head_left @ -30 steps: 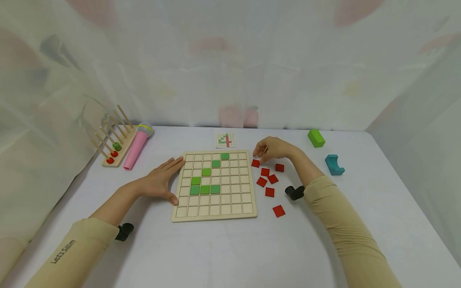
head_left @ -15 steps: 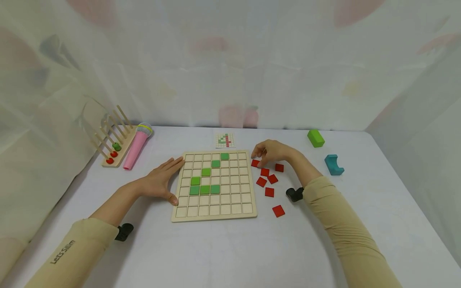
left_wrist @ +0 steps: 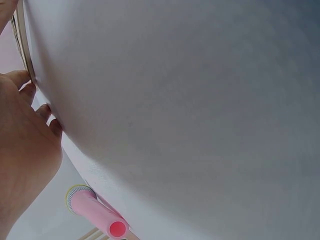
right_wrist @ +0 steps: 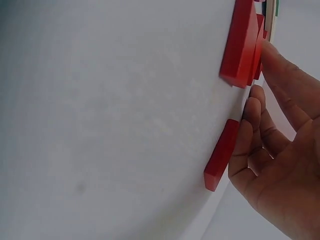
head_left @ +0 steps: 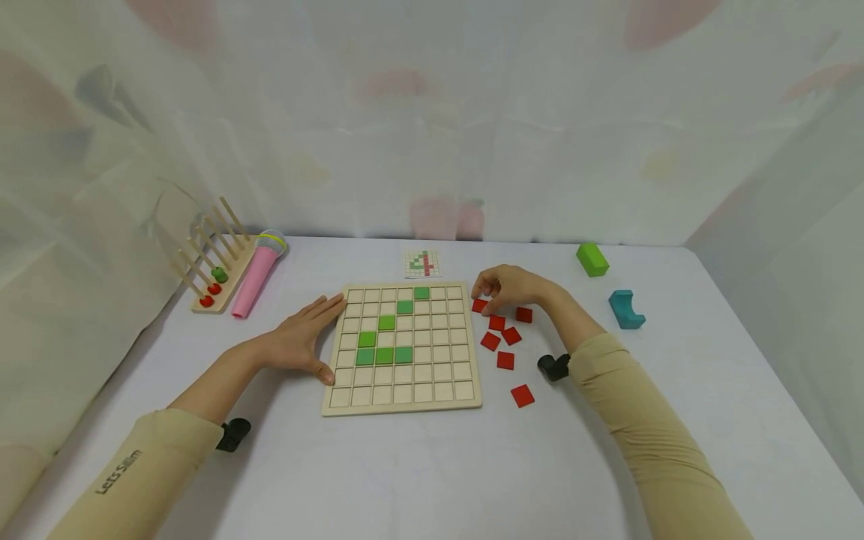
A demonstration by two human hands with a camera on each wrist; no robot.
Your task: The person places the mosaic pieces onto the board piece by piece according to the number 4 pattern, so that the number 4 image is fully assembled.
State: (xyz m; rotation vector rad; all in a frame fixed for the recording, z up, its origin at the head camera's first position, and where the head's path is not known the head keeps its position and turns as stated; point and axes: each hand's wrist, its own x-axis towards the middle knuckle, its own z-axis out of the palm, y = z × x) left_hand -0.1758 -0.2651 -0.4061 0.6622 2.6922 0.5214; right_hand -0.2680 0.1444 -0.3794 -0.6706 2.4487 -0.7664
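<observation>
Pale curtain (head_left: 432,112): stands as the background along the far side.
Table (head_left: 405,472): its near and right stretches leave broad room to move.
Grid board (head_left: 401,409): flat, probably stiff wood; best held by its outer edges, and its cell borders may catch anything slid low.
Left hand (head_left: 300,337): fingers spread, touching the board's left edge, curled round nothing.
Right hand (head_left: 513,283): fingers bent, thumb and fingertips about the far-left red tile (head_left: 480,306); I cannot tell whether they pinch it.
Far-left red tile: just right of the board; likely light, rigid, smooth, so pinch opposite edges and avoid the other red tiles (head_left: 505,361) nearer.
</observation>
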